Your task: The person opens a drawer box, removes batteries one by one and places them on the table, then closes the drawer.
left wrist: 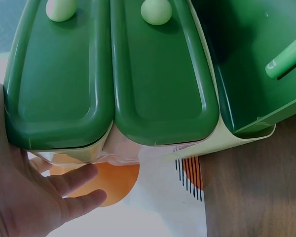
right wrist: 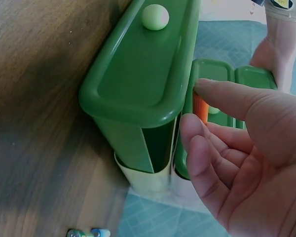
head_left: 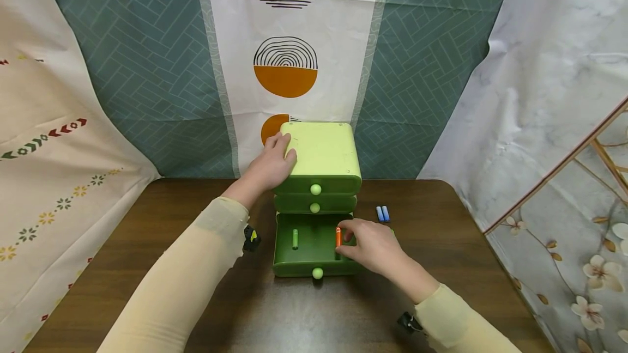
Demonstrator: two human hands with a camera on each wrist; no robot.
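Note:
A small cabinet of green drawers [head_left: 321,148] stands on the table, its bottom drawer [head_left: 306,257] pulled out and the two upper ones closed. My left hand [head_left: 272,165] rests on the cabinet's top left edge; in the left wrist view its fingers reach loosely along the side. Between thumb and fingertips my right hand [head_left: 375,247] pinches an orange battery [head_left: 338,237], held upright over the right part of the open drawer. The same orange battery [right wrist: 201,107] is partly covered by fingers in the right wrist view. A green battery [head_left: 295,239] lies in the drawer's left part.
Two blue batteries [head_left: 382,213] lie side by side on the brown table [head_left: 436,222], right of the cabinet. Something green shows just past my right hand, mostly hidden. A patterned cloth [head_left: 417,70] hangs behind the cabinet.

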